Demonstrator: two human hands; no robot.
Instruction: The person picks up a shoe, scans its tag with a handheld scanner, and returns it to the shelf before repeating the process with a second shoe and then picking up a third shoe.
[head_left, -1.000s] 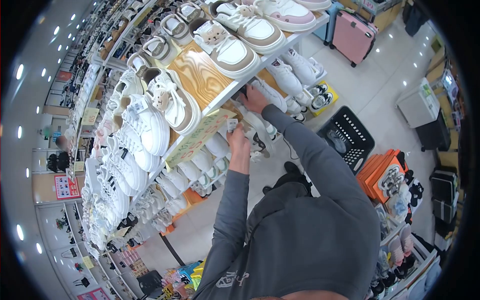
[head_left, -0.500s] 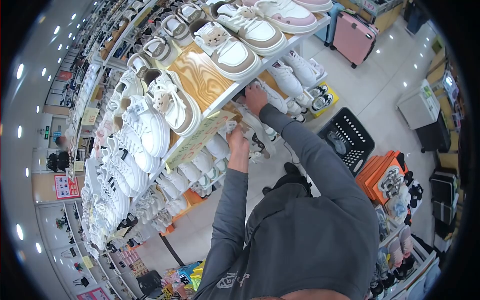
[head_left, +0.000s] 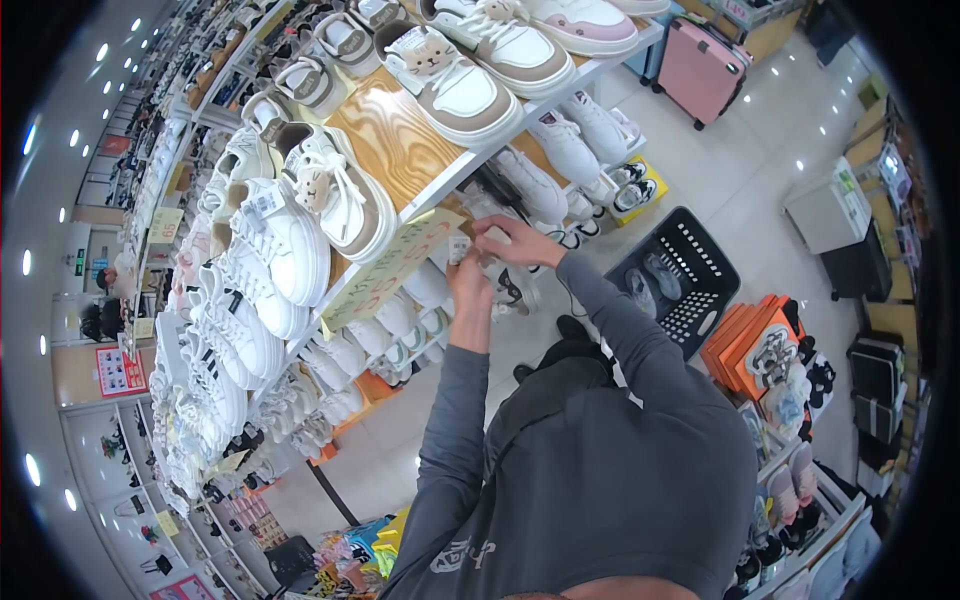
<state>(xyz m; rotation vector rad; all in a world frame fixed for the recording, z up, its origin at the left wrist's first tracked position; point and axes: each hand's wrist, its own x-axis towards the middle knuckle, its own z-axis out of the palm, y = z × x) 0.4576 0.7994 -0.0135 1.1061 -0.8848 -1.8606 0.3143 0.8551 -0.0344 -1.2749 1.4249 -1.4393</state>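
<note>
My left hand [head_left: 470, 285] is closed around a small white paper tag with dark print [head_left: 458, 248], just off the front edge of the shoe rack. Close beside it, my right hand [head_left: 520, 243] has its fingers bent in a pinch; what they hold, if anything, is too small to make out. Behind the right hand, a dark elongated object [head_left: 500, 188] lies on the lower shelf next to a white shoe [head_left: 533, 185]. A yellow sign with red and green writing [head_left: 390, 270] hangs along the shelf edge to the left of my hands.
White-and-brown sneakers with bear faces [head_left: 450, 85] line the wooden top shelf [head_left: 395, 140]. On the floor to the right stands a black basket [head_left: 715, 290] holding grey shoes. Orange shoe boxes [head_left: 745, 345] are stacked beyond it. A pink suitcase [head_left: 700, 70] stands farther back.
My right hand has come back from the lower shelf to beside my left hand, exposing the dark object there. The left hand stays near the shelf edge with the tag.
</note>
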